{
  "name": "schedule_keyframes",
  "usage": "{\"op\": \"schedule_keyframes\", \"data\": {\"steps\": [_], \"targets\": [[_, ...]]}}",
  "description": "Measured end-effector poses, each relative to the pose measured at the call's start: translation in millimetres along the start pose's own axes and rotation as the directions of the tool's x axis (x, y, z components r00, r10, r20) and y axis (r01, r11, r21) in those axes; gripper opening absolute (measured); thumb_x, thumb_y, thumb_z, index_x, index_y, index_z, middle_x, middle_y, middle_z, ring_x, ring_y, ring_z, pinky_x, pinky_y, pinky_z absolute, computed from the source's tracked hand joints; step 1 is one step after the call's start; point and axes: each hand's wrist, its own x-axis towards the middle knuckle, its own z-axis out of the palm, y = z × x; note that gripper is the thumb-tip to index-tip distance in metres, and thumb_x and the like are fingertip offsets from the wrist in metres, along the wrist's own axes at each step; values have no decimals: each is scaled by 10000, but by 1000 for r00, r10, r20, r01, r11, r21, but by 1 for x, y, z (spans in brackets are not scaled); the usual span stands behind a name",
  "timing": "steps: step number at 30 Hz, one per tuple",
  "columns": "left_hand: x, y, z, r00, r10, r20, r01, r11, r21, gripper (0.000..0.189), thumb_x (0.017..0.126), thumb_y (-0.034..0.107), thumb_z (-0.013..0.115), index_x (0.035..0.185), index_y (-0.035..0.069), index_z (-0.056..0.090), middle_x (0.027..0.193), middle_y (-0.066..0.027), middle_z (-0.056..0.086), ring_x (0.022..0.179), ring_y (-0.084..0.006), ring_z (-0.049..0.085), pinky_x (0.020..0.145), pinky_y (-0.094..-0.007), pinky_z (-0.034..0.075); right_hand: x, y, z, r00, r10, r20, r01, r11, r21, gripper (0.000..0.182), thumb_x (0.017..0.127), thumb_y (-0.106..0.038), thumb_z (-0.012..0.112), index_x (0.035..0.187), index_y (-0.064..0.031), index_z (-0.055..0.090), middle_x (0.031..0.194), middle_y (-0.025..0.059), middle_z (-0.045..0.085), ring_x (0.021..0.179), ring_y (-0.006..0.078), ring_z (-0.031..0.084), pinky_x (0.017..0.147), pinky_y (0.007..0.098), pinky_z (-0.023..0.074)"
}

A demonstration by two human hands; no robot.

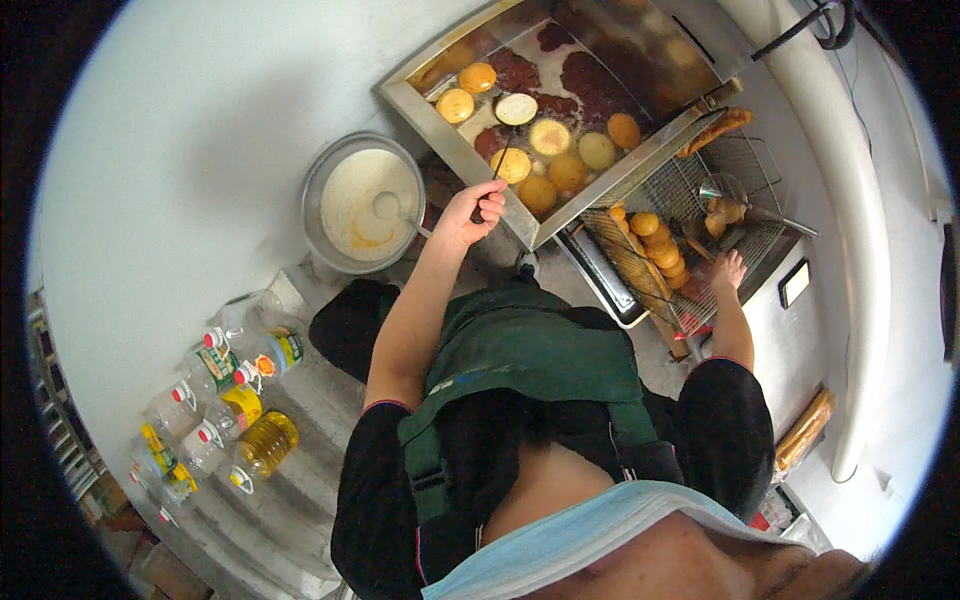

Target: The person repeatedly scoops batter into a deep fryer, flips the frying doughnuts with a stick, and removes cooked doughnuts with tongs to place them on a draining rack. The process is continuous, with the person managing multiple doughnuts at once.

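My left hand (472, 214) is closed around the handle of a thin dark rod (503, 157) that reaches over the deep fryer (450, 146). A round, pale cake (516, 109), white on top, sits at the rod's far end; a mould beneath it cannot be made out. Several golden round cakes (551, 137) float in the dark oil around it. My right hand (727, 270) is over the near right part of a wire basket (739, 161), fingers apart, with nothing visible in them. Browned fried cakes (661, 244) lie in a row inside that basket, left of the hand.
A metal pot (311, 202) of pale batter with a ladle (388, 206) stands left of the fryer. Metal tongs (780, 217) lie across the basket, and a phone (795, 283) is beside it. Several plastic oil bottles (266, 442) stand on steps at the left.
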Motion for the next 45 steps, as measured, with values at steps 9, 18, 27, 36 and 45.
{"op": "schedule_keyframes", "data": {"steps": [9,18,27,36,45], "targets": [[14,6,-2,1000,0,-15,-1,999,-46,128,877,131,547,931,20,515,638,28,411,490,-17,395,383,-131,296,7,13,18,999,49,-12,-37,875,484,245,836,-256,558,990,-70,602,992,126,577,918,284,581,739,384,483],[22,-1,-11,994,82,-67,-79,996,34,111,849,117,578,848,28,511,650,25,426,516,-20,391,411,-129,297,-128,-4,-151,943,-272,-192,143,-189,972,150,856,-165,558,953,-51,551,597,5,511,471,67,462,424,213,352],[8,-17,9,964,205,-170,-167,963,212,165,823,158,620,830,56,490,729,-32,507,532,-62,422,441,-162,318,-51,-195,-310,644,-507,-573,765,430,480,521,798,-207,538,1241,-10,348,1118,254,526,984,384,544,821,428,446],[14,-21,2,961,207,-185,-164,961,221,179,818,183,624,870,71,495,719,-33,505,513,-68,421,433,-186,339,-10,-321,-354,578,-636,-511,729,684,-28,573,755,-137,562,1244,69,345,1074,197,560,960,267,593,759,354,503],[9,-21,2,958,204,-204,-167,968,185,183,819,185,625,852,76,481,713,-35,507,514,-61,422,403,-172,328,7,-340,-357,617,-662,-426,735,679,9,520,784,-221,593,1227,-6,426,1038,163,591,953,246,594,778,339,492]]}}
